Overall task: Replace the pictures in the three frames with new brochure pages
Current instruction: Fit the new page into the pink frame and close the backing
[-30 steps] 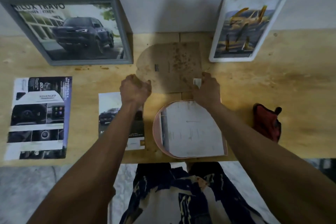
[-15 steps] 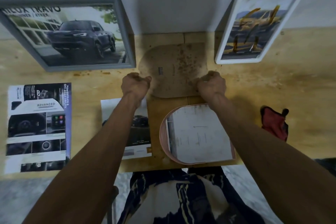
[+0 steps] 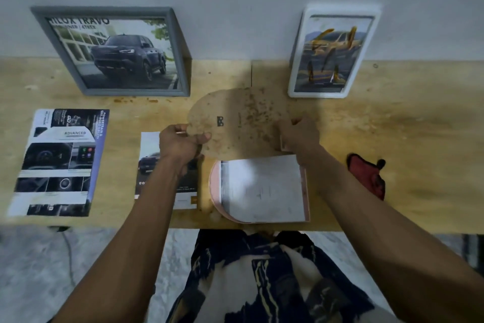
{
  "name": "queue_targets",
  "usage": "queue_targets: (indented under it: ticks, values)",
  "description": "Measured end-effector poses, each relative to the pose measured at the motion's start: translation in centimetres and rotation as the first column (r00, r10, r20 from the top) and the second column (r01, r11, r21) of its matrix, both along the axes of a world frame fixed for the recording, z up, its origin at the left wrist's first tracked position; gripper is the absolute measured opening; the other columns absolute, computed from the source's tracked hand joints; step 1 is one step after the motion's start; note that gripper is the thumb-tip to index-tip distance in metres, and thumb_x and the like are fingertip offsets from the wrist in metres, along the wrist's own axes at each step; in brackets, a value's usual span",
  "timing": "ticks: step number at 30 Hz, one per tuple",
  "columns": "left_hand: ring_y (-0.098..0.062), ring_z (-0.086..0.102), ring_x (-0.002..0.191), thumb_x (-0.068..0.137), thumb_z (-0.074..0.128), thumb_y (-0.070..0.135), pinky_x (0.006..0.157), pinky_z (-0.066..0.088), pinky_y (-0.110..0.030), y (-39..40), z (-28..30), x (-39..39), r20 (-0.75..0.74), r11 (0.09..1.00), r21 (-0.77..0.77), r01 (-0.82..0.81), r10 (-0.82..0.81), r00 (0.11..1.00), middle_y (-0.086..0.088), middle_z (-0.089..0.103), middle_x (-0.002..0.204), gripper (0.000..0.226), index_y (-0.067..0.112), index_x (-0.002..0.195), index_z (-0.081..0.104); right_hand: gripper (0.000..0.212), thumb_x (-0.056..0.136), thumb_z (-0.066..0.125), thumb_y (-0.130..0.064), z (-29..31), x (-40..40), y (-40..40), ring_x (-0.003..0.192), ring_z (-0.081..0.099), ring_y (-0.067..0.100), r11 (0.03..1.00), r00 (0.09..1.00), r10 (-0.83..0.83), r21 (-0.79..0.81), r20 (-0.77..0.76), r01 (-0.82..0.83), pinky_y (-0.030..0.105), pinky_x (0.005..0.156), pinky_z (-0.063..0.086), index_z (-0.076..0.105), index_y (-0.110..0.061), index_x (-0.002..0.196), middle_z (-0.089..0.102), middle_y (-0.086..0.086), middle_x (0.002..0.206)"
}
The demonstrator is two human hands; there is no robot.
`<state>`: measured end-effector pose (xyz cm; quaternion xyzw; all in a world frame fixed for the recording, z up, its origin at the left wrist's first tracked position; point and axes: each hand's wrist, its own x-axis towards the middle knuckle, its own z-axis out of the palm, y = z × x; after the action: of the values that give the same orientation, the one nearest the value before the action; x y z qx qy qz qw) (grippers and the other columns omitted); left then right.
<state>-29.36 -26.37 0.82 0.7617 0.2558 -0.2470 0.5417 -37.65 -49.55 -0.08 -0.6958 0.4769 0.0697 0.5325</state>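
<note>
**Ana:** Plywood tabletop (image 3: 392, 139) against a pale wall, dim light. What's in the middle of it?

**Ben:** A brown backing board (image 3: 243, 123), arched at one end, speckled, with a small hanger fitting on it. The left hand (image 3: 180, 143) is closed on its rounded edge at about nine o'clock, thumb on top. The right hand (image 3: 298, 136) is curled round the straight edge at three o'clock; I judge it is gripping too, though its fingers are mostly hidden and something pale shows at the palm that I cannot identify.

**Ana:** And the frame it belongs to?

**Ben:** At six o'clock from the board, just beside it: a pink arched frame (image 3: 213, 186) lying face down at the near table edge, with a white sheet (image 3: 262, 186) resting in it, blank side up.

**Ana:** So that one is open. The other two?

**Ben:** At eleven o'clock a grey frame (image 3: 180, 60) leans on the wall showing a dark pickup; at one o'clock a white frame (image 3: 294, 71) leans there with a yellow vehicle. Both look finished, both brochure-type prints.

**Ana:** Spare pages?

**Ben:** One car page (image 3: 149, 163) partly under the left forearm at eight o'clock, a brochure spread (image 3: 57, 163) further out at nine, and a red cloth (image 3: 366, 176) at four o'clock.

**Ana:** Progress, then?

**Ben:** I'd say two frames done, the third loaded; what's left is seating the board over the sheet, fastening it and standing it up.
</note>
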Motion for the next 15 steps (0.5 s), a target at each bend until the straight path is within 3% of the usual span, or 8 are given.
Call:
queue_targets:
  ticks: [4,8,10,12,15]
  values:
    - [-0.027,0.069,0.085,0.069,0.088,0.003,0.06,0.056,-0.031,-0.5,0.4,-4.6,0.03,0.999,-0.03,-0.022,0.023,0.999,-0.011,0.069,0.101,0.053,0.004,0.112,0.057,0.056,0.074,0.066,-0.043,0.5,-3.2,-0.9,0.091,0.064,0.021,0.997,0.999,0.049,0.055,0.002,-0.049,0.028,0.054,0.054,0.052,-0.016,0.12,0.062,0.003,0.108]
    - [-0.032,0.071,0.091,0.067,0.089,0.001,0.074,0.061,-0.044,-0.8,-0.5,-8.4,0.028,0.999,-0.032,-0.011,0.012,1.0,-0.015,0.071,0.103,0.049,0.004,0.103,0.056,0.063,0.067,0.076,-0.045,0.1,-7.3,-1.3,0.085,0.069,0.021,0.991,0.996,0.088,0.104,-0.014,-0.086,0.031,0.052,0.057,0.053,-0.021,0.121,0.067,0.001,0.106]
    - [-0.032,0.071,0.092,0.066,0.09,0.001,0.079,0.061,-0.051,-1.1,-1.0,-9.9,0.041,1.0,-0.025,0.009,-0.008,0.999,-0.015,0.071,0.102,0.05,0.0,0.104,0.057,0.068,0.067,0.081,-0.035,-0.4,-9.0,-1.4,0.086,0.071,0.025,0.986,0.999,0.012,0.168,0.041,-0.019,0.042,0.062,0.061,0.047,-0.026,0.125,0.067,0.001,0.108]
    - [-0.032,0.07,0.094,0.066,0.091,0.003,0.08,0.061,-0.051,-1.4,-1.7,-11.0,0.045,0.999,-0.023,0.039,-0.038,0.998,-0.015,0.07,0.103,0.048,0.008,0.098,0.056,0.07,0.073,0.08,-0.029,-0.4,-10.7,-1.5,0.091,0.07,0.022,0.987,0.996,0.013,0.162,0.085,-0.027,0.049,0.074,0.06,0.043,-0.029,0.132,0.064,-0.004,0.112]
    - [-0.023,0.069,0.092,0.072,0.09,0.018,0.076,0.06,-0.039,-1.5,-2.1,-12.7,0.064,0.99,0.021,0.142,-0.143,0.988,-0.006,0.07,0.101,0.047,0.013,0.104,0.056,0.061,0.087,0.074,-0.016,-0.5,-13.3,-1.4,0.093,0.065,0.012,0.986,0.982,-0.027,0.169,0.189,-0.006,0.035,0.073,0.061,0.04,-0.028,0.136,0.058,-0.011,0.111]
